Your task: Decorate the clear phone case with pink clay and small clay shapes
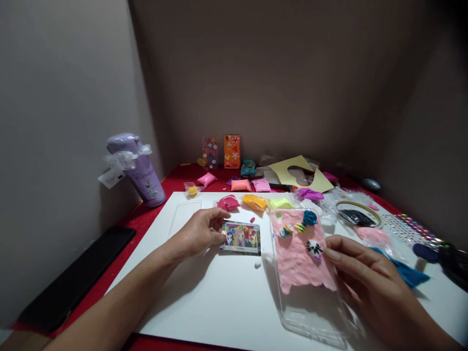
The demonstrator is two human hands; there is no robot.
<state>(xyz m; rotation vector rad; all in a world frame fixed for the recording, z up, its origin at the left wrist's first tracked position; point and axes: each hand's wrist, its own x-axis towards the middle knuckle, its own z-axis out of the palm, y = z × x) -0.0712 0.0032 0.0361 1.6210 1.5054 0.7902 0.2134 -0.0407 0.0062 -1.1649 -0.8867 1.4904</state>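
Pink modelling clay covers the upper part of a clear phone case (310, 312) lying at about 4 o'clock on the white board (204, 302) that tops the red worktop (146, 219). Small clay ornaments, one teal, one striped, one white with dark petals, sit on the pink layer (298, 258). The right hand (365, 278) rests on the case's right edge, fingers curled loosely against it to steady it rather than clenched. At about 9 o'clock from the case, just beside it, lies a cartoon picture card (242, 238); the left hand (199, 233) pinches the card's left edge between thumb and fingertips. Packets of coloured clay (255, 202) line the board's far edge at 12 o'clock, with two decorated phone cases (231, 151) propped against the wall behind. A lilac bottle (141, 168) stands at 10 o'clock, and a dark flat slab lies at 8 o'clock.

Judged from this layout, decorating is in hand, the card serving as reference; any further ornament calls for light pressure while the case is kept flat.
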